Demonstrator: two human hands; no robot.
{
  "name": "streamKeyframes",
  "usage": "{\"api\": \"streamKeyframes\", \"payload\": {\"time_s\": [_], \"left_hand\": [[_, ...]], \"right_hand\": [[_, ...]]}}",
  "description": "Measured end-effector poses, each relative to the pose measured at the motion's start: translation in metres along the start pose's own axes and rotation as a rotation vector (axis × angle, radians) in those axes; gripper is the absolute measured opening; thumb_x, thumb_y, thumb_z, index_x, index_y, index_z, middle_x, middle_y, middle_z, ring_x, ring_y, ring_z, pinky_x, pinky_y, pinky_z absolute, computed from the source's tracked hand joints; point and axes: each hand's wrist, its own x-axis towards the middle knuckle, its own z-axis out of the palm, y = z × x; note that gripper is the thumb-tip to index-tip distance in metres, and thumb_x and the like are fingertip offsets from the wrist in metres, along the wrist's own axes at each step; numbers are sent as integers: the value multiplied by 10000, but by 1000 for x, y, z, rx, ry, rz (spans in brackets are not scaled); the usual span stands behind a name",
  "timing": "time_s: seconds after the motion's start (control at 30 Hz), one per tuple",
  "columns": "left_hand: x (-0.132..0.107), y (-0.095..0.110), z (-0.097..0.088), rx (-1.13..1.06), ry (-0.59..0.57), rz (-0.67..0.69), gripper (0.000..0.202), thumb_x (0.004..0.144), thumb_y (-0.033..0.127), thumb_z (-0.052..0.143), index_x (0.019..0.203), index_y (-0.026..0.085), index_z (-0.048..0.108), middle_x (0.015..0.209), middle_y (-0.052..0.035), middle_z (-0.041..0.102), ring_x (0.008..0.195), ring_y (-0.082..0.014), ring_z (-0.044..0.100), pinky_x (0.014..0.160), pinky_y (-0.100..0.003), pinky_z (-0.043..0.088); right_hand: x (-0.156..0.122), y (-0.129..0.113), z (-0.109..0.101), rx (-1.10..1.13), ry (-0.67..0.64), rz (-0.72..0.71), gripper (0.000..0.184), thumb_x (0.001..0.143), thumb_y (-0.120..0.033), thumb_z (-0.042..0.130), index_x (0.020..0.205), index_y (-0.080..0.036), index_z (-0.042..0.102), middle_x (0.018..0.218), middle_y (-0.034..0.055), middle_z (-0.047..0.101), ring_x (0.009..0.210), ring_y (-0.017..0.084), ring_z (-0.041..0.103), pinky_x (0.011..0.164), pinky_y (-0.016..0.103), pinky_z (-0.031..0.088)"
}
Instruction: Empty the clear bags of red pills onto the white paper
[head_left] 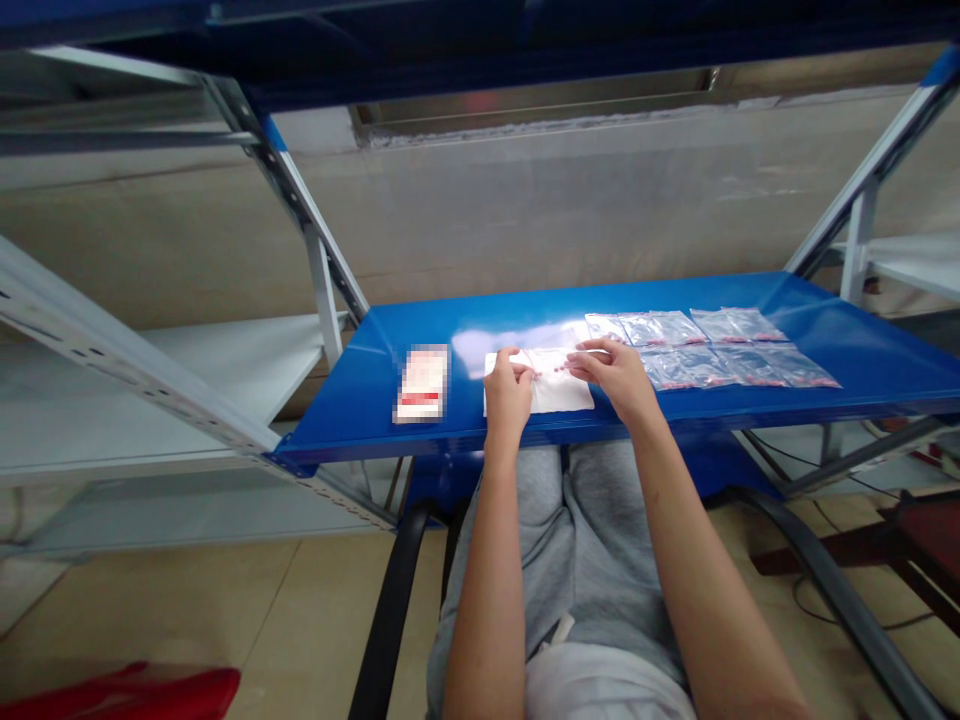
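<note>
A white sheet (570, 396), paper or cloth, lies at the front of the blue shelf top (465, 320). Over its left part is my left hand (510, 392), thumb and forefinger pinched together; what sits in the pinch is too small to name. From the right, my right hand (613, 372) reaches over the sheet with its fingertips drawn together. Small red bits (559, 369) show by those fingertips, and another red speck is at the left fingertips. Whether a thread joins them cannot be made out.
Clear plastic bags (679, 367) with red contents lie in two rows to the right. A blurred white and red packet (422, 385) lies at the left. Metal posts (322, 265) flank the shelf, and a blue upper shelf (525, 50) hangs overhead. Black chair armrests (394, 610) are beside me.
</note>
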Motion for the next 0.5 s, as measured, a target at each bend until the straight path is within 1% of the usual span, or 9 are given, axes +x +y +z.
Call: {"api": "streamKeyframes", "payload": {"time_s": [0.17,0.33,0.43,0.5], "left_hand": [[1,1,0,2,-3,-13,387,856,23,617,1198,206,624,876,-40,788,886,-198,761,885,-295,535],[0,0,1,25,-5,2,377,873,27,604,1208,199,622,895,-44,791,884,-194,759,884,-297,538],[0,0,1,48,-1,-6,370,882,26,604,1212,192,620,896,-43,791,887,-188,759,891,-296,540],[0,1,1,61,5,-13,362,885,32,614,1210,191,618,898,-40,791,891,-184,760,895,-290,539]], "right_hand": [[3,6,-2,-27,16,-24,291,689,-369,879,866,-202,718,788,59,793,821,245,787,841,421,675],[7,12,-5,-86,55,-60,308,687,-427,857,821,-193,708,753,46,770,747,225,776,787,392,674],[7,12,-6,-145,76,-58,309,688,-444,822,787,-182,693,730,52,753,697,215,762,669,332,650],[7,11,-7,-193,83,-72,300,700,-453,790,773,-179,694,709,55,741,685,215,750,576,288,602]]}}
